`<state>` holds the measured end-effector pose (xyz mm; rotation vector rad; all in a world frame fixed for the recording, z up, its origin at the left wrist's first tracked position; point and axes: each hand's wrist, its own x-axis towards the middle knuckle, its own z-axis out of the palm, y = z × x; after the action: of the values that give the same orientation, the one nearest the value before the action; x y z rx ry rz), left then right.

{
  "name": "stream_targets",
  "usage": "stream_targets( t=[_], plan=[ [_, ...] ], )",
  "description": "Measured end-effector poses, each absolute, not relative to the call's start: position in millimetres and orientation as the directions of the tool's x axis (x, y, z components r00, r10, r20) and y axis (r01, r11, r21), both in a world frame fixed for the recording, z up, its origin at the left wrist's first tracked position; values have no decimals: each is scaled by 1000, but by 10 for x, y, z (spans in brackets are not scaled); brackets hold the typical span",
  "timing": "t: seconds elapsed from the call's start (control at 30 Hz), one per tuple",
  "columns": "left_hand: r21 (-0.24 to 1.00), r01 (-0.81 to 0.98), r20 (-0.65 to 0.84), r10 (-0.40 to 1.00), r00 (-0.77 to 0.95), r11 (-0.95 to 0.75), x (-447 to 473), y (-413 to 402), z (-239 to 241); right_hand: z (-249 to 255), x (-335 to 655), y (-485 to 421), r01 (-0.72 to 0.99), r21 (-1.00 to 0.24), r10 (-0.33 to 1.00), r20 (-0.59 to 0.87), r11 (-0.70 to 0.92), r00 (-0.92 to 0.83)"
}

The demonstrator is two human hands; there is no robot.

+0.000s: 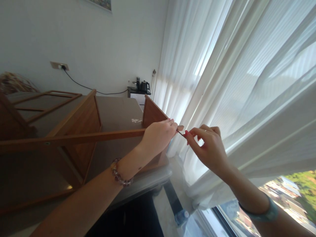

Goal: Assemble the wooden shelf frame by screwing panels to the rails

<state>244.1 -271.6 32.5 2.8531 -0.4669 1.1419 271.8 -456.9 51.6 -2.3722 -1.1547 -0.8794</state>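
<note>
My left hand (159,135) is closed in a fist-like pinch beside the corner of a wooden frame (74,138). My right hand (209,146) pinches with thumb and forefinger just to its right. Between the two hands runs a thin dark strand or stick (180,133), too small to name. Both hands hold it in front of a sheer white curtain (234,82). A bead bracelet (119,176) circles my left wrist and a teal band (264,214) sits on my right forearm.
The view is tilted. A brown table top (118,115) lies behind the wooden frame. A small cabinet with a black kettle (144,86) stands by the white wall. A cable (84,86) runs from a wall socket. The window (283,197) shows buildings outside.
</note>
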Motion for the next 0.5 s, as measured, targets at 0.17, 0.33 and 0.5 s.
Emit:
stream_targets(
  t=[0.17,0.33,0.5],
  plan=[
    [-81,-271,664,-255,703,-959,2434,-2713,343,373,2860,-4546,579,-741,596,306,-340,742],
    [-99,-263,683,-258,684,-960,2438,-2719,335,347,2814,-4662,803,-113,583,630,-584,513],
    [-110,-267,680,-268,683,-957,2445,-2723,330,417,2741,-4760,469,674,774,632,-570,34]
  ],
)
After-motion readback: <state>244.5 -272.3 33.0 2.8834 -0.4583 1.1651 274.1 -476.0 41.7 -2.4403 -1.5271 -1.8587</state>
